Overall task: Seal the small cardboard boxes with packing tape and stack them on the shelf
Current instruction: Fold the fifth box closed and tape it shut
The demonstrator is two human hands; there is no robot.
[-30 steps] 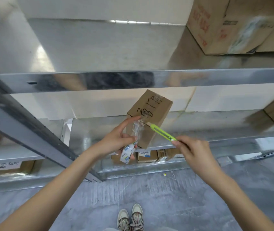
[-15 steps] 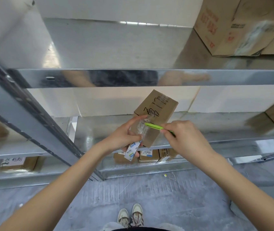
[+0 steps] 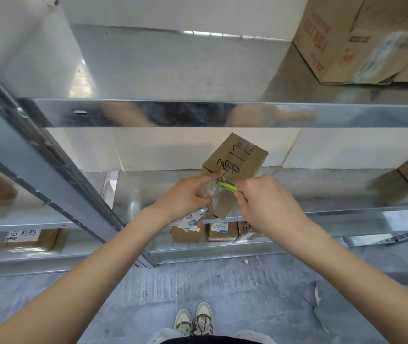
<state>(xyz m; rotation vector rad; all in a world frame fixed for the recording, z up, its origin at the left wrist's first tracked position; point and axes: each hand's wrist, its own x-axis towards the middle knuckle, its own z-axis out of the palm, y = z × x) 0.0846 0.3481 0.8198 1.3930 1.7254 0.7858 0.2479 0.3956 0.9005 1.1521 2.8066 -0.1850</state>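
Head view.

Small cardboard box [image 3: 235, 170]: brown, black handwriting on top face, held tilted in front of middle shelf [image 3: 322, 194], near end lower. Crumpled clear packing tape [image 3: 210, 192] bunched against its near left side.

Left hand [image 3: 185, 199]: fingers curled round near end of box and the tape, index finger stretched along box edge; white-and-blue label [image 3: 193, 219] hanging just below palm.

Right hand [image 3: 267, 202]: closed round a green utility knife [image 3: 227, 186], tip lying on the tape at box's near side.

Lower shelf [image 3: 223, 247]: three small brown boxes [image 3: 223, 230] side by side, below held box.

Upper shelf [image 3: 173, 112]: large printed carton [image 3: 362, 38] at far right.

Floor [image 3: 223, 281]: grey; pair of pale sneakers [image 3: 194, 319] at bottom centre.
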